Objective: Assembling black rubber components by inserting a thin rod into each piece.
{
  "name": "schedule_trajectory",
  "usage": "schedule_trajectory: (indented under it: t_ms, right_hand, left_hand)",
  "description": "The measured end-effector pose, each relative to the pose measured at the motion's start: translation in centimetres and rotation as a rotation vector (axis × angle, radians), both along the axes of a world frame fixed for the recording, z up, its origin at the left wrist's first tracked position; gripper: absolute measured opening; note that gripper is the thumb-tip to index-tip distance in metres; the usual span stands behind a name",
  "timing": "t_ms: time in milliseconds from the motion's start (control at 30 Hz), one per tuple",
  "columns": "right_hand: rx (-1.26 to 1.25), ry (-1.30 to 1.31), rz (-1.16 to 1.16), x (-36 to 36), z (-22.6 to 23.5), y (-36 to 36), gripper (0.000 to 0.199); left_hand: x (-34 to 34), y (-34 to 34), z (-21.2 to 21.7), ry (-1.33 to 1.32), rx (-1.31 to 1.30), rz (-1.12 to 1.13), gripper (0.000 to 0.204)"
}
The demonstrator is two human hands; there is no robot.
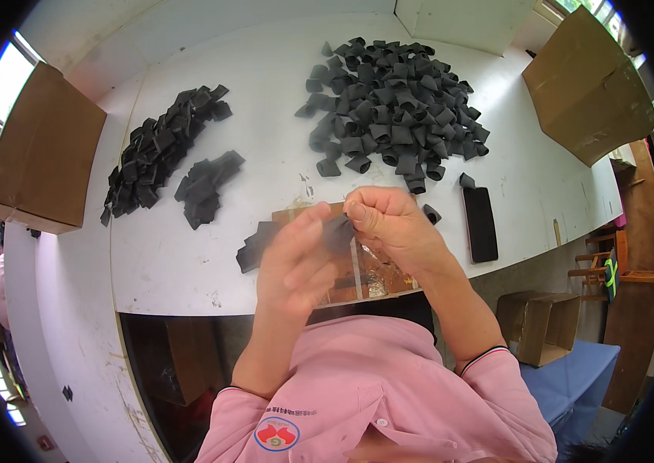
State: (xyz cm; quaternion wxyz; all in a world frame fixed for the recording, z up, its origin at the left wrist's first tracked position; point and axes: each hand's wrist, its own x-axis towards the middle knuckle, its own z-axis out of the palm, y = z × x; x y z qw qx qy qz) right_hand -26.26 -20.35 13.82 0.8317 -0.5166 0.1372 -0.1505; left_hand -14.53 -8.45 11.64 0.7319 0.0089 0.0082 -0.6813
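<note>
Over the near edge of the table, my right hand (398,225) is closed, with thumb and forefinger pinching the edge of a small dark grey fabric piece (337,234). My left hand (296,262) is right beside the piece, smeared by motion, so its grip on the piece cannot be made out. Next to my left wrist lie a few flat dark fabric pieces (253,248). One rolled dark piece (432,214) rests just beyond my right hand. Under both hands is a brown board (346,282), partly hidden, with shiny tape on it.
A large heap of tube-shaped dark pieces (400,104) lies at the far middle. Flat ones form a long pile (161,147) and a smaller pile (207,185) on the left. A black phone (480,224) lies at right. Cardboard boxes stand left (45,147) and right (589,85).
</note>
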Motion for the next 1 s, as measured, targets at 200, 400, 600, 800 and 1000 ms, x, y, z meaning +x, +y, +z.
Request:
schedule_trajectory:
  t_ms: [200,400,600,800,1000]
  right_hand:
    - [0.054,-0.027,-0.003,-0.5,-1.5,0.5,0.024]
    - [0.004,-0.029,0.037,-0.3,-2.0,-0.2,0.023]
    - [-1.038,0.115,-0.531,-1.3,-0.7,0.3,0.017]
    - [-1.092,0.029,-0.494,-2.1,0.1,2.5,0.034]
    - [-0.867,-0.027,-0.438,-1.5,1.2,2.6,0.025]
  left_hand:
    - [-0.5,0.3,-1.0,-0.175,0.127,0.019,0.018]
    - [-1.4,-0.1,-0.5,-0.439,0.172,0.147,0.019]
    - [-2.0,-0.9,1.3,-1.733,0.309,0.765,0.036]
    - [-2.3,-0.9,1.5,-1.618,0.186,0.704,0.012]
    - [-1.8,-0.4,1.0,-1.09,0.093,0.728,0.01]
